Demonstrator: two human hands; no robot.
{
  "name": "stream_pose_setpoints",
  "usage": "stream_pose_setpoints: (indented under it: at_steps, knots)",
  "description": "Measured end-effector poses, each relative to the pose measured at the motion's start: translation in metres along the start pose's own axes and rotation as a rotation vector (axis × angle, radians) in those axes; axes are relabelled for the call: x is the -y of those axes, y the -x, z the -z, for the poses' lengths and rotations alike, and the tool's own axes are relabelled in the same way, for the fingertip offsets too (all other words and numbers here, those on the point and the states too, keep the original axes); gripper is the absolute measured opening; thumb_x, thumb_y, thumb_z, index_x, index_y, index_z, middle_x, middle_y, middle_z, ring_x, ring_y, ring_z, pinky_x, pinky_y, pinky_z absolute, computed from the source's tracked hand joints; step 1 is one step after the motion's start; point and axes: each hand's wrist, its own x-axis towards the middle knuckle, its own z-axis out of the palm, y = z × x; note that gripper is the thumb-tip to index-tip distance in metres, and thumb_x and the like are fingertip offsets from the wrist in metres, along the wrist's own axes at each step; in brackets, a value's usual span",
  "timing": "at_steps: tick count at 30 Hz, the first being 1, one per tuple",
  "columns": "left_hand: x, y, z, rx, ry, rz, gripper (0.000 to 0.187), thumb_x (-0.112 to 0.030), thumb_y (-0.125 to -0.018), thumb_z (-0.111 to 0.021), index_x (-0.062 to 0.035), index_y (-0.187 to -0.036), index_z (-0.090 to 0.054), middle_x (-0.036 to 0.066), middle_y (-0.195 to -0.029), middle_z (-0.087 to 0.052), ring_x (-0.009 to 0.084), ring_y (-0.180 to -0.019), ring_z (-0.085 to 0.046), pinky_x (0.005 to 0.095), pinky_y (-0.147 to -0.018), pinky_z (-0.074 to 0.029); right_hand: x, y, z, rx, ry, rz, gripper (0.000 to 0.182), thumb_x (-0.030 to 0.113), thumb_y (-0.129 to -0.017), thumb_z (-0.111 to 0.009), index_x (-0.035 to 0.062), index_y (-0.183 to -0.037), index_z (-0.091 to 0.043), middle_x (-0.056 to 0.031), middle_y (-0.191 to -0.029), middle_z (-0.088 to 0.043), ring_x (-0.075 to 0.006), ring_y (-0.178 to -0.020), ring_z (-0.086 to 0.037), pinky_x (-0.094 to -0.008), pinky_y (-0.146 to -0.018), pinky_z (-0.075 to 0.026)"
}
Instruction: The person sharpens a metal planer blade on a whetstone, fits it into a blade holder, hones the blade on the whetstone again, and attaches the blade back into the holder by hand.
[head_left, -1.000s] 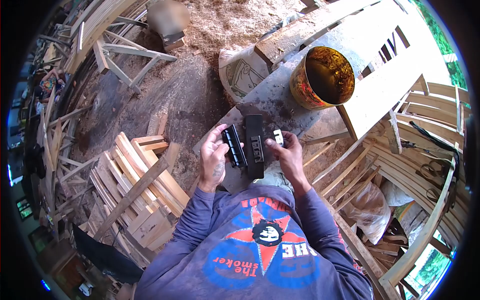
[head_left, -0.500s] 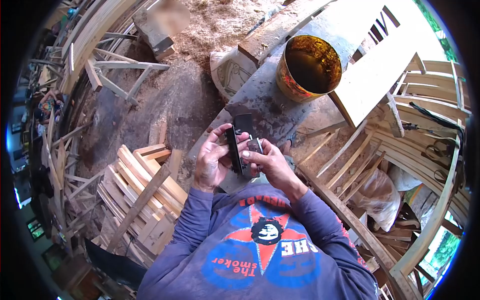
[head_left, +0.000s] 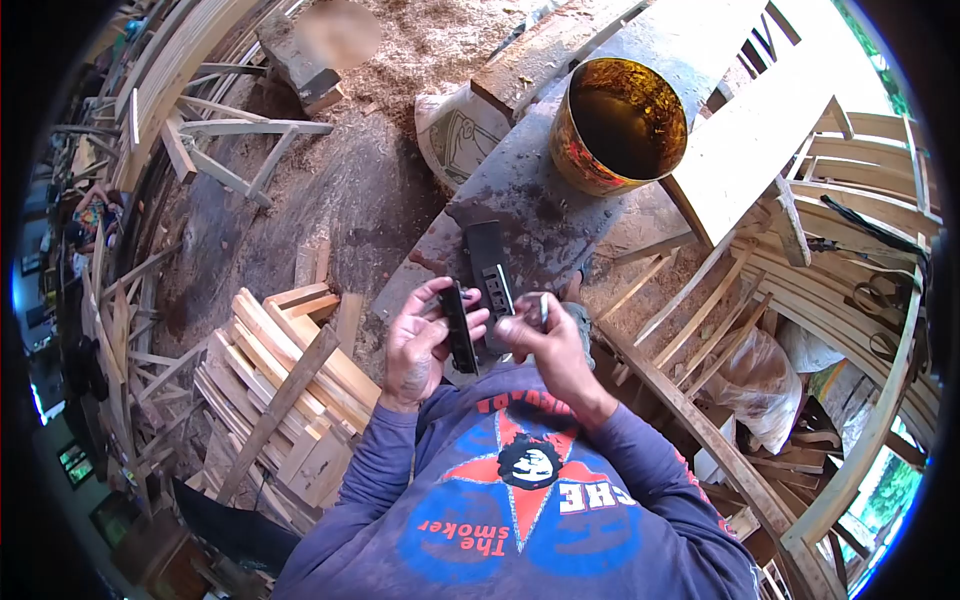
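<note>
My left hand (head_left: 418, 340) is closed around a narrow black bar (head_left: 460, 328), held upright with the thumb behind it and fingertips at its side. Just right of it, my right hand (head_left: 552, 345) pinches a small greyish metal piece (head_left: 537, 313), partly covered by the fingers; its exact kind does not show. Between the hands, a long black slotted piece (head_left: 490, 268) lies on the dark, wet-stained bench (head_left: 415, 270). A gap separates the bar and the metal piece.
A yellow-brown bucket (head_left: 618, 128) of dark liquid stands on the bench. Stacked wood strips (head_left: 290, 350) lie at left, a pale board (head_left: 760, 130) and wooden frames at right. Sawdust covers the floor ahead. Another person (head_left: 95, 215) is at far left.
My right hand has drawn away to the right from the black bar with the small metal piece. The slotted piece on the bench shows more. My left hand keeps its hold, slightly lower.
</note>
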Motion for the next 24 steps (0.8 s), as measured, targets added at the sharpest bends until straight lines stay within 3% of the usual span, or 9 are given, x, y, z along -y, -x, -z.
stream_pose_setpoints:
  at_steps: [3, 6, 13, 16, 19, 21, 24]
  knots:
    - [0.006, 0.005, -0.003, 0.031, -0.056, 0.063, 0.052, -0.004, -0.101, -0.056, -0.0033, -0.151, -0.041, 0.029, -0.144, -0.058, 0.0408, -0.124, -0.068, 0.0525, -0.106, -0.058, 0.015, -0.013, 0.003, -0.099, 0.028, -0.051, 0.034, 0.027, -0.097, -0.080, 0.0054, -0.119, -0.065, -0.0014, -0.090, -0.072, -0.0076, -0.077, -0.064, -0.0244, -0.064, -0.047]
    - [0.012, 0.004, -0.007, 0.096, -0.169, 0.103, 0.052, -0.002, -0.100, -0.054, -0.0028, -0.150, -0.041, 0.022, -0.138, -0.064, 0.0327, -0.122, -0.070, 0.0486, -0.106, -0.058, 0.032, -0.017, -0.001, 0.067, 0.029, -0.191, 0.021, 0.022, -0.098, -0.078, 0.0057, -0.108, -0.071, 0.0011, -0.087, -0.071, -0.0055, -0.076, -0.063, -0.0224, -0.063, -0.045]
    - [0.012, 0.001, -0.005, 0.086, -0.133, 0.098, 0.051, -0.002, -0.100, -0.054, -0.0028, -0.150, -0.041, 0.021, -0.140, -0.062, 0.0336, -0.121, -0.070, 0.0503, -0.104, -0.059, 0.020, -0.028, 0.006, 0.147, 0.024, -0.140, 0.019, 0.011, -0.097, -0.076, 0.0044, -0.113, -0.069, -0.0002, -0.094, -0.073, -0.0057, -0.080, -0.065, -0.0238, -0.066, -0.049]
    - [0.010, -0.001, -0.007, 0.081, 0.004, 0.117, 0.051, -0.002, -0.100, -0.055, -0.0030, -0.149, -0.042, 0.023, -0.144, -0.059, 0.0375, -0.123, -0.069, 0.0524, -0.103, -0.059, 0.017, -0.029, 0.003, 0.159, 0.003, 0.006, 0.022, 0.007, -0.097, -0.076, 0.0033, -0.118, -0.068, -0.0001, -0.095, -0.072, -0.0059, -0.082, -0.065, -0.0244, -0.067, -0.050]
    - [0.008, -0.002, -0.007, 0.075, 0.040, 0.118, 0.052, -0.002, -0.099, -0.056, -0.0029, -0.149, -0.041, 0.025, -0.147, -0.056, 0.0419, -0.124, -0.067, 0.0540, -0.103, -0.059, 0.018, -0.021, 0.001, 0.049, 0.063, 0.080, 0.020, 0.016, -0.098, -0.077, 0.0052, -0.114, -0.072, -0.0010, -0.095, -0.074, -0.0071, -0.075, -0.064, -0.0245, -0.064, -0.049]
    - [0.006, -0.004, -0.008, 0.033, 0.065, 0.101, 0.053, -0.002, -0.099, -0.057, -0.0025, -0.149, -0.040, 0.026, -0.149, -0.055, 0.0447, -0.126, -0.065, 0.0540, -0.103, -0.059, 0.017, -0.015, 0.009, -0.006, 0.259, -0.042, 0.022, 0.025, -0.102, -0.074, 0.0046, -0.110, -0.073, 0.0001, -0.091, -0.072, -0.0056, -0.071, -0.059, -0.0235, -0.061, -0.047]
    - [0.006, -0.008, -0.001, -0.011, -0.008, 0.050, 0.053, -0.002, -0.099, -0.058, -0.0021, -0.149, -0.039, 0.029, -0.149, -0.054, 0.0461, -0.126, -0.065, 0.0540, -0.102, -0.060, 0.019, -0.002, 0.009, 0.194, 0.339, -0.244, 0.032, 0.036, -0.104, -0.070, 0.0043, -0.112, -0.074, -0.0001, -0.087, -0.072, -0.0058, -0.067, -0.058, -0.0239, -0.057, -0.046]
